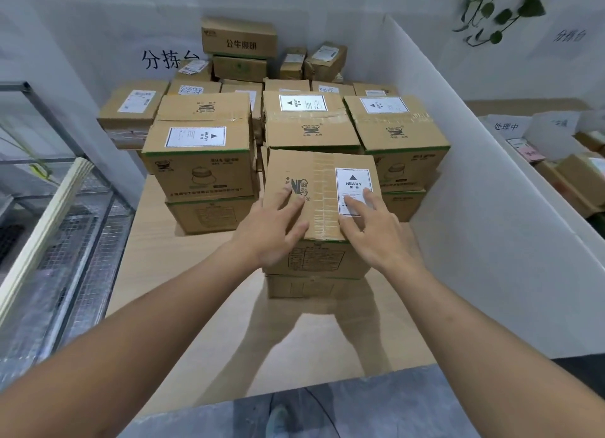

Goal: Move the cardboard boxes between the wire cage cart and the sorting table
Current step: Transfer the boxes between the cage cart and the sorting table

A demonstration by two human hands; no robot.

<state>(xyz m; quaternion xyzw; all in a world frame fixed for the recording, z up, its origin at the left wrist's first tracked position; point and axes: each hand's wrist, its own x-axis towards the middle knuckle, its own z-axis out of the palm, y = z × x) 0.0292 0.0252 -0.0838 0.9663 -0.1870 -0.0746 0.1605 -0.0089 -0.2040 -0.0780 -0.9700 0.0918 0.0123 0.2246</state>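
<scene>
A taped cardboard box (322,182) with a white HEAVY label stands on a flatter box (311,287) on the wooden sorting table (170,261). My left hand (278,228) lies flat on the left of its top, fingers spread. My right hand (373,228) lies flat on the right of the top, fingertips on the label. Behind it stand more stacked boxes: one at the left (199,156), one in the middle (307,123), one at the right (399,133). The wire cage cart (75,228) is at the left.
White partition panels (484,228) wall the table on the right and back. Several smaller parcels (239,41) pile up at the back. Another bay with boxes (576,176) lies beyond the right panel. A wooden board (45,228) leans on the cart. The grey floor (327,411) is below.
</scene>
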